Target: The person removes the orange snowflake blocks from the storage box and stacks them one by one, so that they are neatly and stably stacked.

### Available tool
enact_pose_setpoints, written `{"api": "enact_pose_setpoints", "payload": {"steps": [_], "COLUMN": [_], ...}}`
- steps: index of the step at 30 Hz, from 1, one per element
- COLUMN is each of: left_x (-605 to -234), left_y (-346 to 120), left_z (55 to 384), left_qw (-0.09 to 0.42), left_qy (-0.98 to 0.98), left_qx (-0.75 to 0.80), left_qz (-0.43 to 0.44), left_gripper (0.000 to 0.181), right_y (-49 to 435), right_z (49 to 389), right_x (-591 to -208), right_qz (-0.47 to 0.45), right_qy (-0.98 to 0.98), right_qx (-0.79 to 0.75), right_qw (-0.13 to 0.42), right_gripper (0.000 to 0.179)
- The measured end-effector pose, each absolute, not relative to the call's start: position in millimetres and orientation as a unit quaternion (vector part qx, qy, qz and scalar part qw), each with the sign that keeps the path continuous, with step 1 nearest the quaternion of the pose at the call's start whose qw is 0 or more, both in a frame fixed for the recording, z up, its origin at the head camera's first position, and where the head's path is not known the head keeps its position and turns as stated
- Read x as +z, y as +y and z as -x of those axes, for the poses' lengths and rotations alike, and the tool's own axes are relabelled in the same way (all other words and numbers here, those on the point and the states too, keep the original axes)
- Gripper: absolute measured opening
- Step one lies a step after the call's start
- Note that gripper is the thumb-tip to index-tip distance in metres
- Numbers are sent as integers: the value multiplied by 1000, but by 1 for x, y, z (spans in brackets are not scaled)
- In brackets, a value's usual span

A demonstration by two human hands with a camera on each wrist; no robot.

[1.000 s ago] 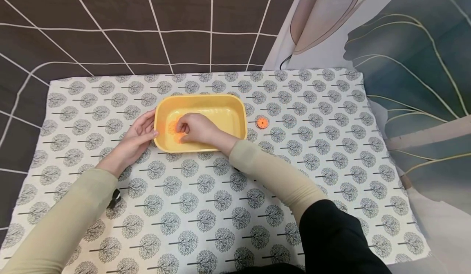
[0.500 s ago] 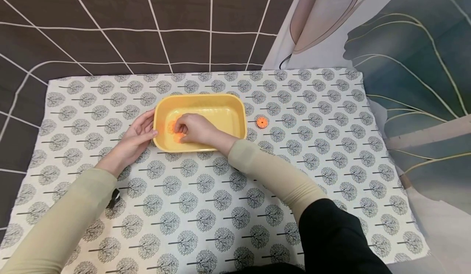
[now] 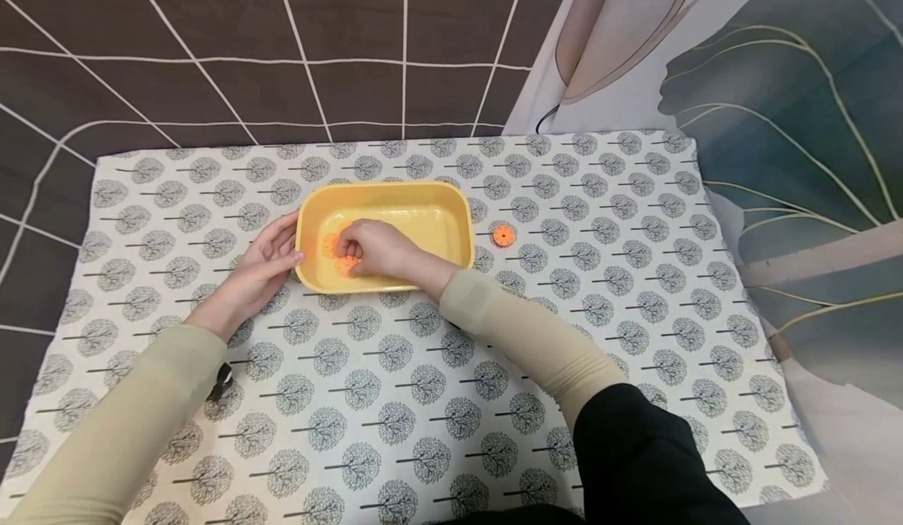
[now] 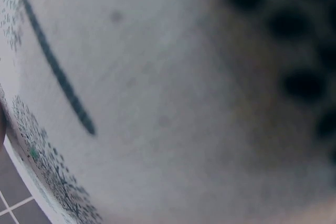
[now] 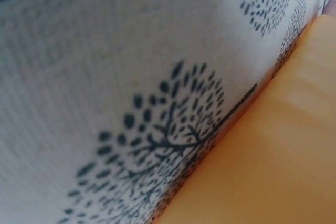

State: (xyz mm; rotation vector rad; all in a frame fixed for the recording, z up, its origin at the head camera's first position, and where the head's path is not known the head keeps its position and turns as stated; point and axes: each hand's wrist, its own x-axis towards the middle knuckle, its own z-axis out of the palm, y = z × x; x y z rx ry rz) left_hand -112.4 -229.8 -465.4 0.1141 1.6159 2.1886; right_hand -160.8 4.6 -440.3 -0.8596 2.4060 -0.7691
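Note:
A yellow rectangular plastic tub [image 3: 430,231] stands on the patterned cloth. My left hand [image 3: 257,266] rests against its left end, thumb tip at the outer wall and the other fingers along the side. Inside the tub, my right hand [image 3: 377,247] reaches down with curled fingers and pinches an orange notched disc [image 3: 346,266] between thumb and fingers. More orange of the same kind, a disc [image 3: 329,245], lies just left of the fingertips, partly covered by them. The right wrist view shows the tub's outer wall [image 5: 273,145] close up.
One orange notched disc [image 3: 503,235] with a dark centre hole lies on the cloth right of the tub. The tree-print cloth [image 3: 395,423] covers the table. A dark tiled-pattern backdrop [image 3: 353,31] rises behind, with a leaf-print curtain [image 3: 790,117] at the right.
The right fingers shift very slightly over the orange discs, and the pinched disc's notched edge shows more now. The left hand and tub stay in place.

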Motion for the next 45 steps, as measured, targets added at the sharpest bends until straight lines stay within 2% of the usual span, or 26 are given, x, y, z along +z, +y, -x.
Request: {"api": "enact_pose_setpoints", "payload": {"steps": [15, 23, 35, 45], "left_x": [-464, -464, -464, -466], "left_y": [-230, -230, -230, -231], "left_z": [113, 112, 113, 114], "left_qw": [212, 208, 208, 212], "left_qy": [588, 587, 589, 587], "left_qx": [780, 782, 780, 780], "left_qz": [-37, -39, -39, -38], "left_gripper": [74, 73, 72, 71], "right_y": [23, 45, 97, 143], "right_z": [159, 160, 170, 172], "right_x": [-428, -417, -404, -396], "right_qz": [258, 221, 188, 139], "right_qy": [871, 862, 862, 857], "right_qx": [-357, -407, -450, -480], "right_qw": [215, 204, 140, 126], "right_gripper": [9, 12, 11, 12]}}
